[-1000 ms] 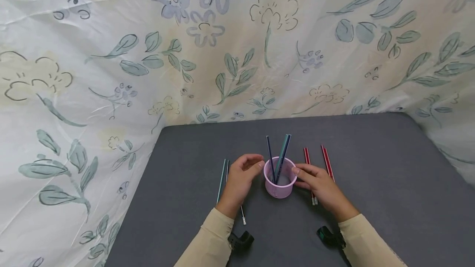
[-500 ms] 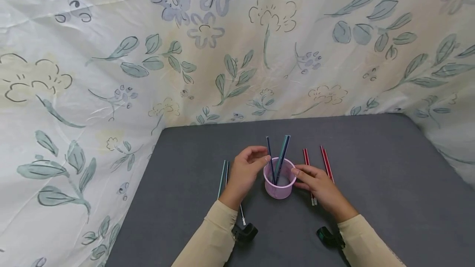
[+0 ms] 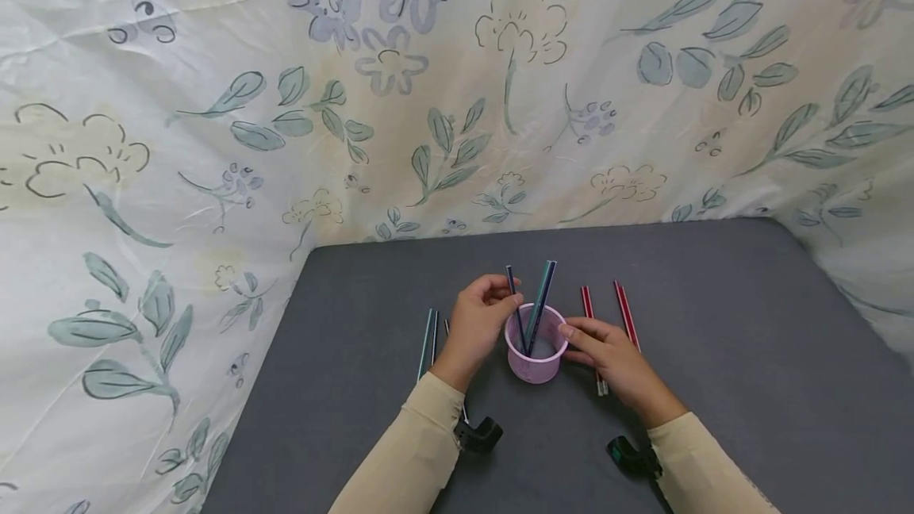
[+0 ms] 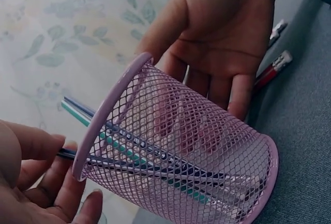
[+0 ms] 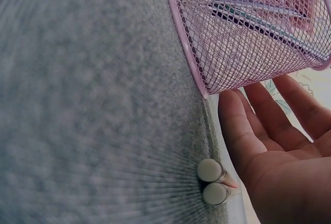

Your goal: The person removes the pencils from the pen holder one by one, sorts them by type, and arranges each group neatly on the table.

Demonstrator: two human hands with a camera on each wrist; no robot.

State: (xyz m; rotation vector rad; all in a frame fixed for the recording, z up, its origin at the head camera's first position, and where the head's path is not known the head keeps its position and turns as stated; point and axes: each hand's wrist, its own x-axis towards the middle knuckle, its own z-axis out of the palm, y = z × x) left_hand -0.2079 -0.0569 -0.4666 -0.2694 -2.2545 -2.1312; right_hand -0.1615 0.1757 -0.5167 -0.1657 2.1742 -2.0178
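A pink mesh pencil cup (image 3: 535, 371) stands upright on the table, with dark blue pencils and a teal pencil (image 4: 124, 147) leaning in it, eraser ends down. My left hand (image 3: 480, 325) is at the cup's left rim. Its thumb and fingertips pinch the upper end of a dark blue pencil (image 3: 511, 284), whose lower part is inside the cup. On the cup's right side, my right hand (image 3: 610, 355) holds it, thumb at the rim and fingers along the mesh wall (image 5: 248, 43).
Red pencils (image 3: 625, 308) lie right of the cup, partly behind my right hand; two white eraser ends (image 5: 212, 181) show below that hand. Teal and dark pencils (image 3: 426, 343) lie to the left, partly under my left arm. Floral cloth (image 3: 457, 101) hangs behind the grey table (image 3: 743, 324).
My left hand has moved right and up to the cup's rim and now pinches the dark blue pencil, whose top tilts slightly left. My right hand stays on the cup.
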